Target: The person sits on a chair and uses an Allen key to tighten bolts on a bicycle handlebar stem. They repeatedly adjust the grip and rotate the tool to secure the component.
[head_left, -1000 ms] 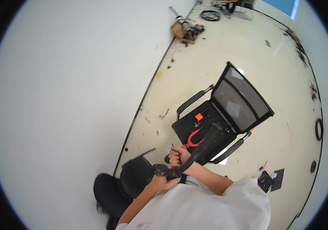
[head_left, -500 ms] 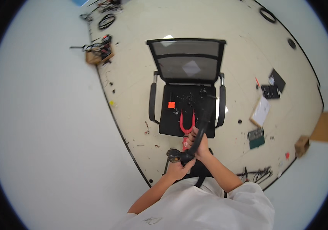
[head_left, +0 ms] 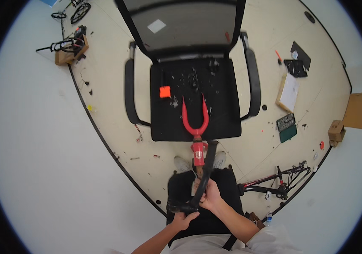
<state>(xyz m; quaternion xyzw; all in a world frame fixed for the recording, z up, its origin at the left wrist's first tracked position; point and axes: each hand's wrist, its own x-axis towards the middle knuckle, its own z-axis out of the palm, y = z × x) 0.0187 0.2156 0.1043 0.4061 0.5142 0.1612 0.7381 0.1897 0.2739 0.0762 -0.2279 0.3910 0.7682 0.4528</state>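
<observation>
A black bent bicycle tube (head_left: pixel 203 182) with a thick clamp-like end lies slantwise in front of my body. My left hand (head_left: pixel 183 221) grips that thick end from below, thumb stretched along it. My right hand (head_left: pixel 209 195) is closed round the tube's middle, beside the rusty steerer of a red bicycle fork (head_left: pixel 206 118). Whether those fingers also touch the steerer is hidden. The fork's prongs rest on the black chair seat (head_left: pixel 168 125), pointing away from me, and a red head tube (head_left: pixel 198 153) sits around its steerer.
On the seat lie an orange block (head_left: pixel 165 92) and several small dark parts. A black-red bicycle frame (head_left: pixel 270 182) is on the floor at right, with a green tool case (head_left: pixel 288 132) and a white-topped box (head_left: pixel 289 93) beyond. A parts box (head_left: pixel 65 57) stands far left by the wall.
The black tube has come back toward my body, its far end dropping away from the chair seat. More of the fork and its steerer now shows. The view has shifted, bringing my lap into sight.
</observation>
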